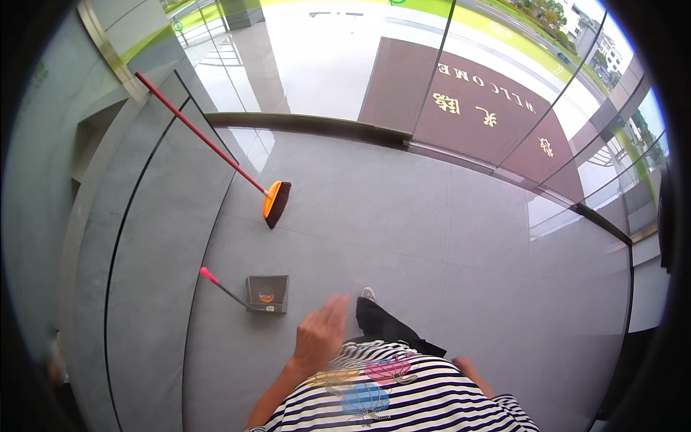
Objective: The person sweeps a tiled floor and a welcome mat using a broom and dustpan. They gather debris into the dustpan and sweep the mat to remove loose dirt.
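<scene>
My left hand [322,337] is raised in front of my striped shirt, its fingers stretched out and slightly blurred, with nothing visible in it. My right hand [462,363] hangs low at my right side; its fingers are mostly hidden. Nearest to the left hand, on the floor, stands a grey dustpan [282,294] with a thin handle tipped in pink. A small clear and orange-red item [266,295] lies inside it. Farther off, a broom [276,204] with a red stick, orange head and dark bristles leans toward the left wall. Neither hand touches the broom or dustpan.
Grey tiled floor [403,216] spreads around me. Tall glass panels [302,57] run across the far side, with a dark red mat [403,83] behind them. Along the left runs a grey panelled wall [162,209]. One of my shoes [368,294] shows ahead.
</scene>
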Motion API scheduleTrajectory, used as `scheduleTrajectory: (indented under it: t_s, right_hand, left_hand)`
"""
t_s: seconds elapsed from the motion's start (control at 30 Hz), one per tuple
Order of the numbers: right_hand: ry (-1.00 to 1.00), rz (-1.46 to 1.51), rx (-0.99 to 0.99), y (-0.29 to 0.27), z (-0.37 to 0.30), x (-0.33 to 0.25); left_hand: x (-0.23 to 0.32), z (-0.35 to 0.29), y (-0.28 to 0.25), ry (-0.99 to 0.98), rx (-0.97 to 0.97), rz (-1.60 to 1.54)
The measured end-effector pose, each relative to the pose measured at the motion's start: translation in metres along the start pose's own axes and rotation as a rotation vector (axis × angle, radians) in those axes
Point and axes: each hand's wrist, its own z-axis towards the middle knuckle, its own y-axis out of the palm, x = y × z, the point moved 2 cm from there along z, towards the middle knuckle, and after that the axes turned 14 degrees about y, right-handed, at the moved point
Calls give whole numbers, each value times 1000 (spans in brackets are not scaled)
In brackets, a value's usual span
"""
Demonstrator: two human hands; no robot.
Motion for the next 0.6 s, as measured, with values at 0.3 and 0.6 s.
scheduleTrajectory:
  t_s: [0.3,0.6]
  right_hand:
    - [-1011,-328,-50,225,-405,-546]
    - [-1023,-733,-361,378,-485,-646]
  left_hand:
    - [-182,92,-32,-390,136,210]
    - [-473,158,-66,-774,562,-193]
